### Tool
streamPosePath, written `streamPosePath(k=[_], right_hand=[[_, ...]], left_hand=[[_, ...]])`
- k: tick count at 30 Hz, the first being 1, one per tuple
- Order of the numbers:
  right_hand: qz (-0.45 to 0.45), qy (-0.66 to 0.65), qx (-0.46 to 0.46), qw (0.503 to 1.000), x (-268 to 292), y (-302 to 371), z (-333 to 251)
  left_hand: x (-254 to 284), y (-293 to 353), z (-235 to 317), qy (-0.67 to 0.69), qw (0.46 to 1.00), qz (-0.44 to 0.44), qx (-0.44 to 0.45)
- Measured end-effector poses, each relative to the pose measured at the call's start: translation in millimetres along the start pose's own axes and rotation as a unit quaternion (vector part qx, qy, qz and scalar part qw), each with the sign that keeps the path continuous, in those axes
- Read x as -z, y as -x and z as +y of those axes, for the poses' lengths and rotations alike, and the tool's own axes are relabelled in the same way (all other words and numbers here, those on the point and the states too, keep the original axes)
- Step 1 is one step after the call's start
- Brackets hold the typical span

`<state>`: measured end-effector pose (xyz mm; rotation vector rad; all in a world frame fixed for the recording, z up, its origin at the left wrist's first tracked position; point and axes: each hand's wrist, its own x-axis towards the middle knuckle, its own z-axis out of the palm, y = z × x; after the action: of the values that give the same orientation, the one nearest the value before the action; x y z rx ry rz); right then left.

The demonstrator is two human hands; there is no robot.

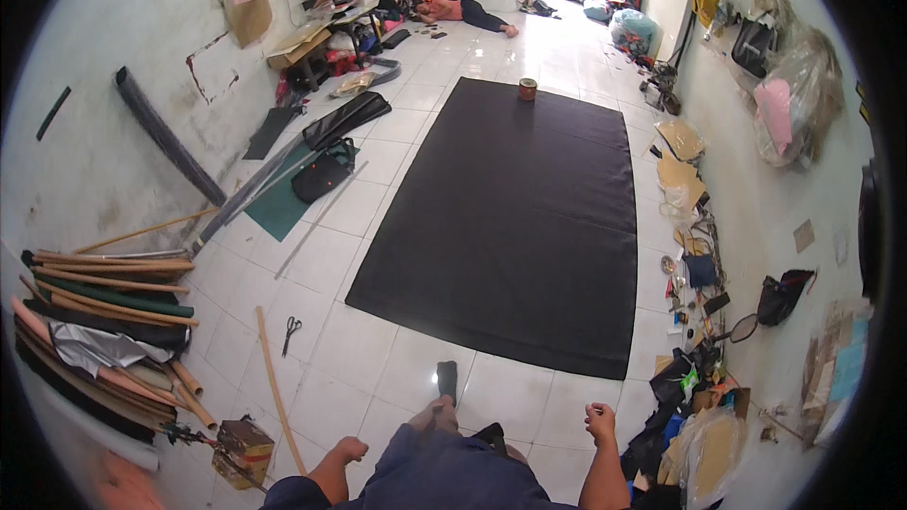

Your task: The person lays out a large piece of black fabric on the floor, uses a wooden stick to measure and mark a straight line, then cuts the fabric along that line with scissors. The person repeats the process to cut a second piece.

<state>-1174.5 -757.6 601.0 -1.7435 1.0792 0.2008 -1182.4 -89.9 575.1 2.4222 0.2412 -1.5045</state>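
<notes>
I stand on a white tiled floor at the near edge of a large black sheet of material (510, 217) spread flat. My left hand (350, 450) hangs low at the bottom, fingers curled, holding nothing. My right hand (599, 420) also hangs loosely closed and empty, near the sheet's near right corner. A small black piece (447, 380) lies on the tiles just ahead of my feet. A round tin (527, 89) stands on the far edge of the sheet.
Rolls of fabric and cardboard tubes (104, 321) are stacked at the left wall. Scissors (291, 332) and a long wooden stick (277, 387) lie on the tiles. A black bag (321, 175) sits left of the sheet. Clutter and bags (694, 321) line the right wall. A person (468, 11) lies on the floor far back.
</notes>
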Motion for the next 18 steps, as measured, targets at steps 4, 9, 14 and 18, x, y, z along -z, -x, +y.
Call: streamPosePath(k=[4,9,14,18], right_hand=[[-0.024,0.091,0.002,0.996,-13,-21,-2],[-0.132,0.076,-0.146,0.978,-75,13,-1],[-0.081,0.233,0.026,0.969,-76,4,4],[-0.042,0.216,0.197,0.955,-118,47,-143]], left_hand=[[3,-35,-10,-0.144,0.985,-0.027,-0.086],[64,-67,-5,-0.003,0.997,0.043,-0.064],[199,-100,97,0.331,0.918,0.205,-0.076],[249,-94,76,0.393,0.881,0.263,-0.032]])
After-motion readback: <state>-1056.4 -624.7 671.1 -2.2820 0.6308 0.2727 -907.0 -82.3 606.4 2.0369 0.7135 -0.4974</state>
